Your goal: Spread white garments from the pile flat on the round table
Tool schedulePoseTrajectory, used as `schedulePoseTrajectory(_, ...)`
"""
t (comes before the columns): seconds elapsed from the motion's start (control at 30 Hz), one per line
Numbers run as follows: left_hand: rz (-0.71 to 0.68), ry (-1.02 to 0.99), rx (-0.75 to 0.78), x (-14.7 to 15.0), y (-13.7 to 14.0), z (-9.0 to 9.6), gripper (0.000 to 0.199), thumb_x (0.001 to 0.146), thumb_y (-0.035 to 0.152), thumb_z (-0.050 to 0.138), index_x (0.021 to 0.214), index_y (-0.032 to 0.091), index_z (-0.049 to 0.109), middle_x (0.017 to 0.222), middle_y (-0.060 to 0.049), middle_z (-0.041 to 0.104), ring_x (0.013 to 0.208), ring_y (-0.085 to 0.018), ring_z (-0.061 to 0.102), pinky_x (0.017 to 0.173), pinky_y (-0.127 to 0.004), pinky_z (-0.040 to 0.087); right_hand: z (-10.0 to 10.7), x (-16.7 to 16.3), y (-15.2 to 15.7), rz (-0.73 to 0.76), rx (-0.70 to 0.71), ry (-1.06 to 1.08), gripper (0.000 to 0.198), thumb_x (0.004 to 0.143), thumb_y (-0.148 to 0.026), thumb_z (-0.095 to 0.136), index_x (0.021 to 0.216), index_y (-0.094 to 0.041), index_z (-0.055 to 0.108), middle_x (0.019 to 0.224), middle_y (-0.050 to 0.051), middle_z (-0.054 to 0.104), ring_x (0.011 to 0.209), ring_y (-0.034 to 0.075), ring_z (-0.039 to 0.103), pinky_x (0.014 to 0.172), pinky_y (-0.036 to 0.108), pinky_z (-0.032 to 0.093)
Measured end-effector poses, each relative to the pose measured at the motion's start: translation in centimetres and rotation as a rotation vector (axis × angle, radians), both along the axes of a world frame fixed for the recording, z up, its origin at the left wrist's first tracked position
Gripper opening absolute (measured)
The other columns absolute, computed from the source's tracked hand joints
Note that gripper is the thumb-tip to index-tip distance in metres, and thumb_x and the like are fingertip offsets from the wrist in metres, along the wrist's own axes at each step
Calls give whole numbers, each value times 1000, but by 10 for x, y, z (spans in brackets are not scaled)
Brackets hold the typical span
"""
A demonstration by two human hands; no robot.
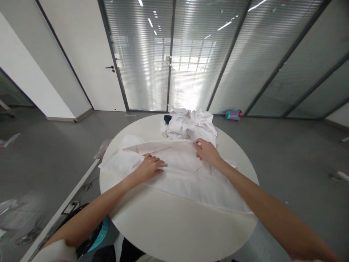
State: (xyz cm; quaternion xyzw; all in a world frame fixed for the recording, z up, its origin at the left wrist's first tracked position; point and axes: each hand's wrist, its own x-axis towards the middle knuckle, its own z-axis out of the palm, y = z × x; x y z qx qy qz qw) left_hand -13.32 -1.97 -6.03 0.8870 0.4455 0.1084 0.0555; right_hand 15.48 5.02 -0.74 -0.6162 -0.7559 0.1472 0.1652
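Flat white fabric sheet (181, 171), centre frame, seemingly mid-straightening, next needing level edges; right hand (207, 151) pinches upper edge, left hand (149, 168) grip unclear.

Garment (188, 183) – matt cloth; tabletop (174, 229) – smooth, matt.

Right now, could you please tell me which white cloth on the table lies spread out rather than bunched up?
The cloth under the left hand and right hand, spread across the table; the other, a crumpled heap, sits toward the far edge.
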Motion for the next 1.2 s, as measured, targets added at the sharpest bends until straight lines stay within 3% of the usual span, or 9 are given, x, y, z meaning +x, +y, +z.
schedulePoseTrajectory(0.13,-262,40,-206,-2,-41,42,8,88,19,64,81,20,68,81,-3,68,77,-19,65,72,-29,42,9,7,37,-57,123,137,20,97,-25,46,107,-19,61,87,5,76,78,19,72,80,30,50)
schedulePoseTrajectory(0.3,-464,-26,-541,-18,-98,80,16,82,34,75,96,25,72,82,-1,72,72,-19,67,63,-27,44,-15,-9,30,62,340,-46,47,91,-17,52,137,-16,49,117,15,68,109,30,63,94,42,47)
schedulePoseTrajectory(0.4,-447,-127,-641,-29,-94,78,26,89,36,67,113,25,71,88,-3,74,73,-17,69,66,-25,49,-34,-31,4,457,413,-139,41,94,-28,57,134,-21,55,124,14,63,117,30,58,100,45,44)
schedulePoseTrajectory(0.53,-135,-170,-311,-43,-47,48,28,97,28,52,120,24,68,106,-6,73,92,-19,70,82,-28,50,-54,-58,-23,817,270,-190,61,95,-45,57,149,-22,40,142,14,54,129,28,50,107,46,39)
schedulePoseTrajectory(0.7,77,-3,-86,-52,5,7,41,89,22,57,130,21,60,132,-12,63,115,-27,63,97,-39,47,-68,-76,-24,738,221,-242,57,101,-38,47,152,-17,35,151,16,45,136,31,42,107,46,38)
schedulePoseTrajectory(0.87,112,49,-80,-50,12,6,25,84,17,61,107,23,69,105,-8,71,99,-25,67,93,-41,46,-65,-88,-16,688,248,-231,37,100,-35,51,131,-17,59,128,14,62,122,30,48,101,46,41)
schedulePoseTrajectory(1.03,221,-448,67,-54,15,21,23,93,36,56,105,21,68,101,-7,67,91,-20,65,80,-32,51,-47,-82,-13,613,423,-5,20,99,-22,46,98,-19,66,101,10,67,107,27,54,99,46,40)
schedulePoseTrajectory(1.13,443,-759,215,-55,18,21,30,97,41,45,101,19,65,101,-8,66,91,-19,64,74,-30,52,-27,-53,-9,401,550,348,15,97,-29,46,102,-21,59,102,9,65,103,26,58,96,45,44)
schedulePoseTrajectory(1.2,442,-736,103,-51,17,17,27,95,36,46,95,18,65,88,-5,67,79,-18,64,67,-28,52,-8,-21,-4,190,597,598,18,96,-37,49,104,-23,54,97,7,63,94,24,59,87,41,48)
